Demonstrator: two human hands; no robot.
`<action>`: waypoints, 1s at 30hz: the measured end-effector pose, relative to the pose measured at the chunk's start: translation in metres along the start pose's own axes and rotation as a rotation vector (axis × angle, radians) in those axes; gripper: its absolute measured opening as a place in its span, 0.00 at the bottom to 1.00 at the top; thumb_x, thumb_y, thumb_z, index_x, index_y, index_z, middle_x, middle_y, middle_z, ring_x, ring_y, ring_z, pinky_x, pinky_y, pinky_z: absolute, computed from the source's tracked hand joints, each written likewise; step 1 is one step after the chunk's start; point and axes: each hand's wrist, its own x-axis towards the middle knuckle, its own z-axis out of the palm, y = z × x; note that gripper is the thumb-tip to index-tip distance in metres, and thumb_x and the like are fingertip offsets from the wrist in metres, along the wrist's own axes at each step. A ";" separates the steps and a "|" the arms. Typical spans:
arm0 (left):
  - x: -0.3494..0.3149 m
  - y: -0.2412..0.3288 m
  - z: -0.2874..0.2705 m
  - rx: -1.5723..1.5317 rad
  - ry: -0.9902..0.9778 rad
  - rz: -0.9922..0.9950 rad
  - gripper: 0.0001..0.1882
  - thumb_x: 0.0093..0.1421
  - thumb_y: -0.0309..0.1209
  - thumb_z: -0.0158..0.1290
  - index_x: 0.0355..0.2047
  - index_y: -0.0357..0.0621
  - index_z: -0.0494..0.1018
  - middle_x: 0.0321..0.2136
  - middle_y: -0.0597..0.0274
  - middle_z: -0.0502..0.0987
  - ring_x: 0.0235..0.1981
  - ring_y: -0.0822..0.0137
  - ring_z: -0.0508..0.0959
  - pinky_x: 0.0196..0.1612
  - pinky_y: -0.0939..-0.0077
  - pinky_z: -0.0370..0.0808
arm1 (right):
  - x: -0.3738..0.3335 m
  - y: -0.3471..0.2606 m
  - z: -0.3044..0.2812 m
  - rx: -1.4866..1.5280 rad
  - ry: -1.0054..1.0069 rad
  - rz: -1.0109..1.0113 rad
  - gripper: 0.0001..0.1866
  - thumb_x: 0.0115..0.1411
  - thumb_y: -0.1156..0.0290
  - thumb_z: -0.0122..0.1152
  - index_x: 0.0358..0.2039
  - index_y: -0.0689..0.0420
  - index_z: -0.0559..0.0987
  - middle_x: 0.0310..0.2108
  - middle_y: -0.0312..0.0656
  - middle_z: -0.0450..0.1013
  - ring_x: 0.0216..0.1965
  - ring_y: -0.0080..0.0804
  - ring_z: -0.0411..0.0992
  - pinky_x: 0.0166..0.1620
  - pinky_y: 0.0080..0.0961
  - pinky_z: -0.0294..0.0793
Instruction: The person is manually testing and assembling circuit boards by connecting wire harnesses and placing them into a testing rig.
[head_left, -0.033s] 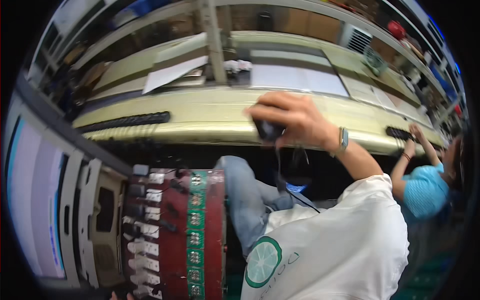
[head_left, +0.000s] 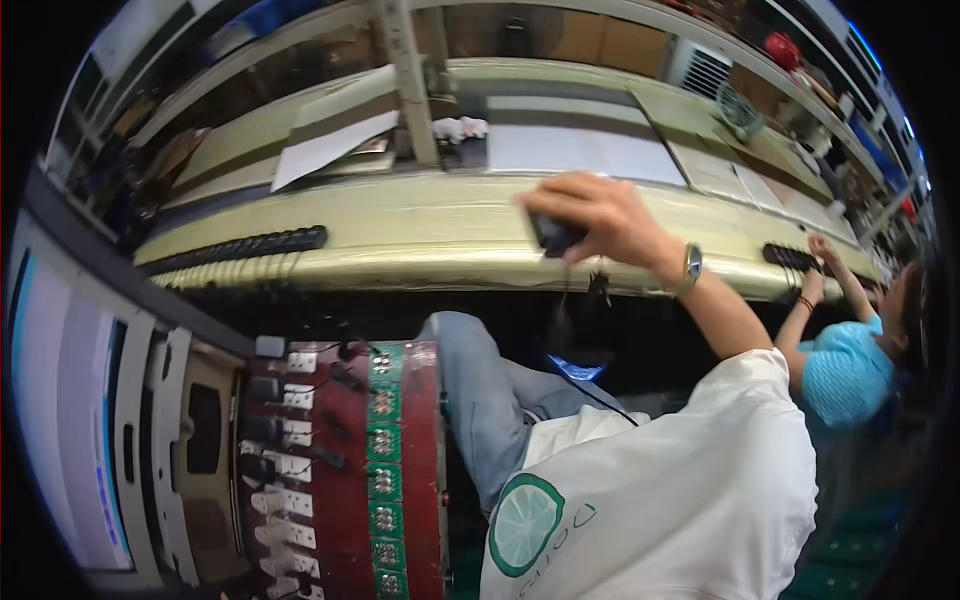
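My right hand [head_left: 605, 225], a watch [head_left: 692, 264] at its wrist, reaches over the yellowish conveyor belt [head_left: 450, 215] in the middle of the view. Its fingers are closed round a small black power adapter [head_left: 553, 236], partly covered and smeared by motion. A dark cord hangs below the hand. My left hand is out of view. At lower left stands a red test fixture [head_left: 345, 500] with a column of green circuit boards [head_left: 384, 440] and a row of white and dark plug-like pieces [head_left: 285, 468].
A row of black adapters [head_left: 240, 250] lies on the belt at left. To the right, a co-worker in light blue [head_left: 848, 372] handles more black pieces [head_left: 790, 257]. A monitor [head_left: 70, 420] stands at the left edge. White sheets [head_left: 580, 145] lie beyond the belt under a metal frame.
My right hand has shifted slightly to the right above the belt with the adapter in it. The surroundings have slid a little left in the view. Fingertips at the lower left edge have gone out of view.
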 end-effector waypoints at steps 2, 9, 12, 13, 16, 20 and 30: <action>0.028 0.042 -0.021 0.211 -0.038 0.559 0.22 0.65 0.39 0.68 0.56 0.41 0.84 0.50 0.44 0.83 0.45 0.41 0.82 0.54 0.51 0.81 | -0.097 0.093 -0.025 -0.208 -0.103 0.288 0.41 0.49 0.49 0.81 0.66 0.37 0.82 0.52 0.38 0.85 0.47 0.36 0.83 0.52 0.32 0.84; 0.120 0.289 0.046 -0.959 -0.315 0.465 0.34 0.55 0.49 0.71 0.53 0.35 0.82 0.40 0.57 0.78 0.41 0.59 0.76 0.46 0.65 0.74 | -0.285 0.217 -0.069 -0.315 -0.616 0.993 0.47 0.48 0.61 0.84 0.70 0.37 0.77 0.64 0.43 0.78 0.62 0.44 0.76 0.65 0.38 0.76; 0.144 0.471 0.072 -0.885 -0.516 0.640 0.36 0.43 0.36 0.71 0.55 0.34 0.82 0.42 0.56 0.80 0.41 0.57 0.77 0.48 0.68 0.74 | -0.340 0.221 -0.080 -0.251 -0.355 0.900 0.45 0.54 0.68 0.79 0.74 0.39 0.73 0.71 0.47 0.70 0.68 0.50 0.70 0.71 0.41 0.70; 0.143 0.529 0.087 -0.912 -0.544 0.696 0.35 0.42 0.31 0.71 0.53 0.34 0.82 0.40 0.56 0.80 0.40 0.58 0.76 0.47 0.68 0.74 | -0.351 0.216 -0.091 -0.262 -0.347 0.922 0.45 0.54 0.68 0.79 0.74 0.39 0.73 0.71 0.47 0.70 0.68 0.50 0.70 0.71 0.41 0.70; 0.126 0.679 0.165 -0.966 -0.464 0.941 0.31 0.44 0.33 0.78 0.48 0.34 0.83 0.37 0.57 0.80 0.35 0.60 0.75 0.42 0.68 0.75 | -0.362 0.165 -0.131 -0.312 -0.227 0.952 0.43 0.58 0.76 0.70 0.75 0.44 0.70 0.74 0.49 0.64 0.71 0.54 0.66 0.73 0.43 0.67; 0.080 0.842 0.245 -0.953 -0.643 1.011 0.24 0.49 0.39 0.79 0.36 0.31 0.86 0.30 0.56 0.81 0.30 0.61 0.75 0.39 0.68 0.75 | -0.322 0.066 -0.148 -0.193 0.106 0.940 0.38 0.61 0.86 0.59 0.73 0.55 0.71 0.72 0.50 0.66 0.69 0.53 0.68 0.71 0.40 0.68; 0.001 0.941 0.257 -1.064 -0.645 1.088 0.34 0.73 0.50 0.58 0.64 0.31 0.74 0.62 0.42 0.74 0.61 0.46 0.76 0.67 0.52 0.73 | -0.217 -0.005 -0.088 0.198 0.176 1.033 0.23 0.65 0.81 0.63 0.61 0.63 0.80 0.61 0.49 0.76 0.56 0.49 0.78 0.61 0.36 0.76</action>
